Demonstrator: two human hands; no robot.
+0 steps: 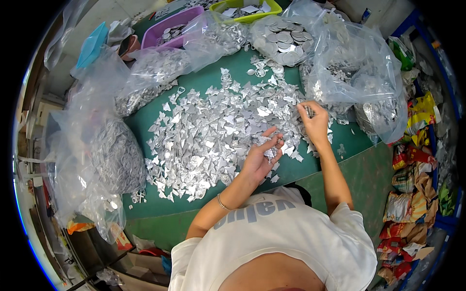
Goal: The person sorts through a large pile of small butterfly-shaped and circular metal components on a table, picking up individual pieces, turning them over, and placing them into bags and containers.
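Observation:
A wide spread of small, flat silver metal pieces (208, 131) covers the green tabletop (301, 167); many have pointed, irregular outlines. My left hand (262, 157) is turned palm up over the near right part of the spread, fingers curled around a few of these pieces. At the right edge of the spread, my right hand (315, 121) pinches what looks like a small bunch of thin metal pieces (309, 112) between thumb and fingers. Their exact shape is too small to make out. A thin bracelet (223, 202) circles my left wrist.
Clear plastic bags of metal parts line the table: one at left (119, 155), one of round discs (286, 41) at the back, others at right (378, 104). Behind stand a purple bin (154, 35) and a yellow-green bin (274, 7). Colourful packages (400, 208) fill the right side.

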